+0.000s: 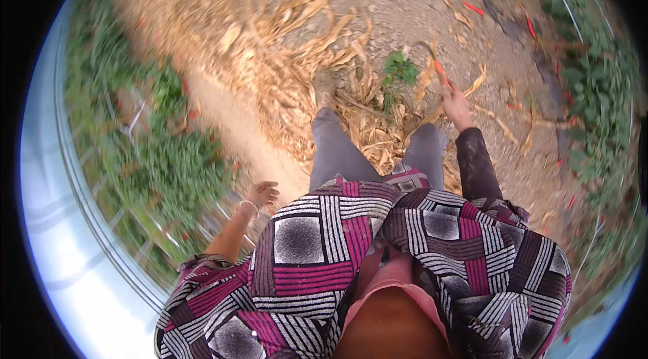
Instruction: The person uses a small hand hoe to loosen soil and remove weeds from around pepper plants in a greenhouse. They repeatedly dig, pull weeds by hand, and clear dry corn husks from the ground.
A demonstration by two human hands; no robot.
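My right hand (455,105) is closed around the red handle of a sickle (441,74). Its thin curved blade points forward, close to a small leafy green plant (401,68) growing from the ground. My left hand (264,194) hangs free at my left side with nothing in it, the fingers loosely curled and apart. Dry corn stalks and leaves (283,70) lie in a thick layer before me and around my feet, partly blurred.
Rows of green pepper plants (172,156) with red fruit flank me, another row of plants (597,85) standing at the right. Dark plastic sheeting (549,78) edges the right bed. Strings or poles rise among the plants. A red chili pepper (473,8) lies on the bare soil.
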